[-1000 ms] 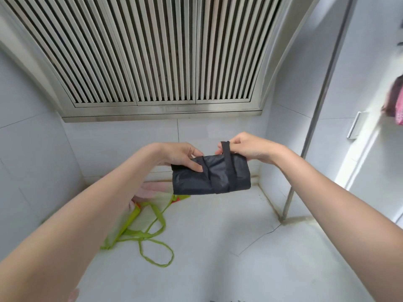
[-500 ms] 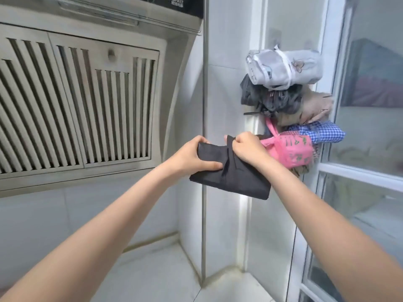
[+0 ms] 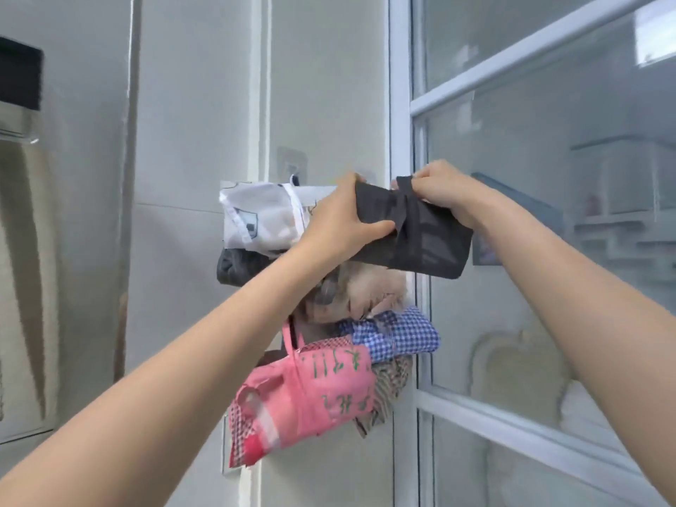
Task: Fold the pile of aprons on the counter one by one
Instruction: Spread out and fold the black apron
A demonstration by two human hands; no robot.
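Both hands up — left hand (image 3: 338,223) clamps the folded black apron (image 3: 420,236), right hand (image 3: 437,193) pinches its strap (image 3: 405,188) at twelve o'clock, hanging bundles (image 3: 303,393) behind.

Left hand (image 3: 340,221) hides white bundle's (image 3: 259,217) right end — hook unseen.

black apron (image 3: 420,239) | folded into a strap-wrapped bundle | tilted down rightward | held up before hanging bundles
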